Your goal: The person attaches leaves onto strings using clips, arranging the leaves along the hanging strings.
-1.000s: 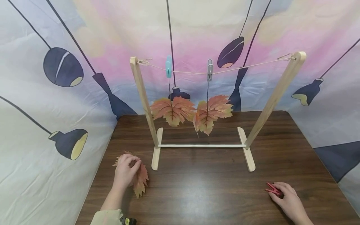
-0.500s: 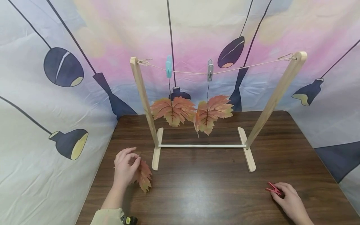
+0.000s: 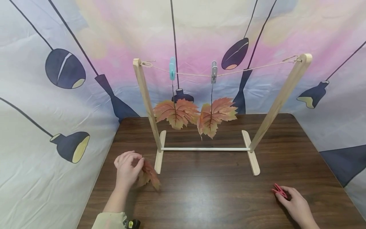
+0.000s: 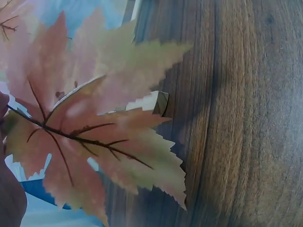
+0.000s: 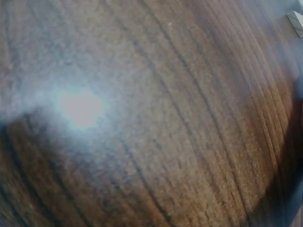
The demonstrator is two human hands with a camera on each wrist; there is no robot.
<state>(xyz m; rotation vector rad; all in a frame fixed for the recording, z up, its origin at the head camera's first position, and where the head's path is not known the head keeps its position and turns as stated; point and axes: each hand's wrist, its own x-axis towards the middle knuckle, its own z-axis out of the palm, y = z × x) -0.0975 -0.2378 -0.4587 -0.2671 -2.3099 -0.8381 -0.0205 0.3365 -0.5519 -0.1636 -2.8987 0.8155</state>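
My left hand (image 3: 127,168) pinches the stem of an orange-green artificial maple leaf (image 3: 149,175) between thumb and fingers, at the left side of the table. In the left wrist view the leaf (image 4: 94,127) spreads wide, its dark stem running to the fingers at the left edge. At the front right, my right hand (image 3: 295,203) holds a red clothespin (image 3: 279,190) by its thumb and fingers. The right wrist view shows mostly tabletop, with the clothespin out of sight. Two similar leaves hang from a string (image 3: 194,74), one by a light-blue clothespin (image 3: 172,68), one by a grey clothespin (image 3: 213,72).
The string is tied between two wooden posts (image 3: 274,108) of a rack, joined low down by a white rod (image 3: 206,149). Wooden feet (image 3: 251,154) support it on the brown table (image 3: 200,197). A cloth backdrop (image 3: 197,31) printed with lamps stands behind.
The held leaf has swung up and to the right, off its earlier spot near the left hand. My right hand has turned slightly, the clothespin shifting a little with it.
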